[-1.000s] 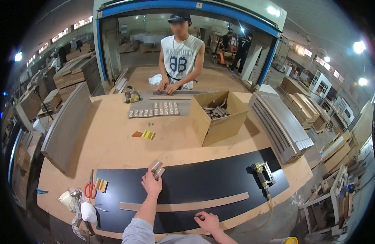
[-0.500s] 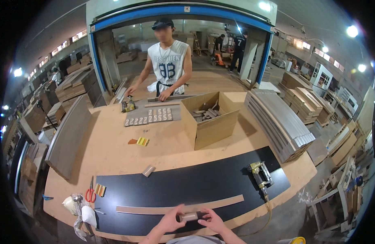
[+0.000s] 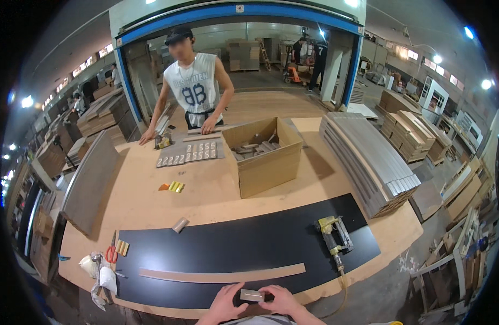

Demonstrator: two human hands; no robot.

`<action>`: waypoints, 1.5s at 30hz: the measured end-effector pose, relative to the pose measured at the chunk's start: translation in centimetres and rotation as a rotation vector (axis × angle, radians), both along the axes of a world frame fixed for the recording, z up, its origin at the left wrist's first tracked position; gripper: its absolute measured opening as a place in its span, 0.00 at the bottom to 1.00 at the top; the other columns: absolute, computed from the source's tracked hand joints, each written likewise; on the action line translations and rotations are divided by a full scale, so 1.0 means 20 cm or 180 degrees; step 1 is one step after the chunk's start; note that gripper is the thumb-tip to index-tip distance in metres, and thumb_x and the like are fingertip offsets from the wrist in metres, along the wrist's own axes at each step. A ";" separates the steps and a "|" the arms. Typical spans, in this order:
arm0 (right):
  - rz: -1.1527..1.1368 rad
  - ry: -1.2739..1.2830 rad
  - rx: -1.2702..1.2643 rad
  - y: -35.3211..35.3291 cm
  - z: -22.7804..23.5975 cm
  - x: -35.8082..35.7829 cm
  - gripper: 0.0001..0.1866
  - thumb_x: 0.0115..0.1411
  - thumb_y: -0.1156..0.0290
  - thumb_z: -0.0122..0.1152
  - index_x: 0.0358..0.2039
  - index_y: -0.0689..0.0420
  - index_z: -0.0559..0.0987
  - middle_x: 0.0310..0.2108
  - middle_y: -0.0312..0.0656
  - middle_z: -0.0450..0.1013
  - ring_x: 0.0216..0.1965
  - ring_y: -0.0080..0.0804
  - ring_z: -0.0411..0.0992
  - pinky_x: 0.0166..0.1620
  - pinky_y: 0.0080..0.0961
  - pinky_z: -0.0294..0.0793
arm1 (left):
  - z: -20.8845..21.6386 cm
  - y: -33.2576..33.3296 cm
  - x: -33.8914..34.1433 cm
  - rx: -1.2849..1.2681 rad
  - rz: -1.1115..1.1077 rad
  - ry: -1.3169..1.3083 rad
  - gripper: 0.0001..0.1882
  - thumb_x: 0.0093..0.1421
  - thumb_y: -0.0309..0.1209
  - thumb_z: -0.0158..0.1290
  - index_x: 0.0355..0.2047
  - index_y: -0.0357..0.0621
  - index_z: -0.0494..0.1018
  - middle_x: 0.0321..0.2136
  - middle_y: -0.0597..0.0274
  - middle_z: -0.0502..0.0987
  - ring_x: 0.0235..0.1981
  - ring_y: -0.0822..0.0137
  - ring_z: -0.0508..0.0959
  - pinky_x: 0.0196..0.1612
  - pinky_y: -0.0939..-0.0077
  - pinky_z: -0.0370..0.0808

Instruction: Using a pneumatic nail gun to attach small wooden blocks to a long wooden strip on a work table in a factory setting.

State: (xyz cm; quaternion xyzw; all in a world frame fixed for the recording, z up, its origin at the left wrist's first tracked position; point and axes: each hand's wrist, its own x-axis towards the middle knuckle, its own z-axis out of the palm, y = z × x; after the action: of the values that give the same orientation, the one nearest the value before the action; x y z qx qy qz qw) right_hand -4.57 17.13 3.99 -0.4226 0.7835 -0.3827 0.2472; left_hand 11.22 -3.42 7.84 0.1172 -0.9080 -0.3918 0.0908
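Close to the table's near edge, my left hand (image 3: 226,303) and my right hand (image 3: 283,300) hold a small grey-brown wood block (image 3: 252,296) between them, fingers curled at its two ends. A pale line runs along the block's upper face. Just beyond my hands a long thin wooden strip (image 3: 222,274) lies across a black panel (image 3: 244,238). A nail gun (image 3: 334,236) with a hose rests on the panel's right end. One more small wood block (image 3: 180,225) sits at the panel's far edge.
A cardboard box (image 3: 271,170) of wood pieces stands mid-table, with stacked grey boards (image 3: 368,162) to its right. At left are red-handled scissors (image 3: 112,253), white bags (image 3: 107,277) and an upright board (image 3: 89,181). Across the table a co-worker (image 3: 192,86) stands by a second nail gun (image 3: 162,142).
My hands have drawn the block slightly nearer to me, away from the strip. The co-worker's hand has left the far nail gun and now rests on the table beside it. My view has shifted.
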 end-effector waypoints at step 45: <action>-0.2539 0.0152 -0.0833 0.62 -0.11 -0.57 0.25 0.55 0.78 0.75 0.53 0.56 0.79 0.42 0.34 0.77 0.42 0.24 0.75 0.47 0.26 0.74 | -0.29 0.31 -0.84 -0.1046 -0.0813 -0.0687 0.29 0.62 0.45 0.65 0.61 0.51 0.75 0.58 0.56 0.73 0.65 0.50 0.69 0.67 0.46 0.66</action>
State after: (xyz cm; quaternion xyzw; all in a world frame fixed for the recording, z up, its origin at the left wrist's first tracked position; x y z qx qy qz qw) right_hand -16.04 29.61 1.74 -0.1227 0.8359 -0.5349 0.0057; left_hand -5.62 2.75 2.09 0.0262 -0.9715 -0.2322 -0.0392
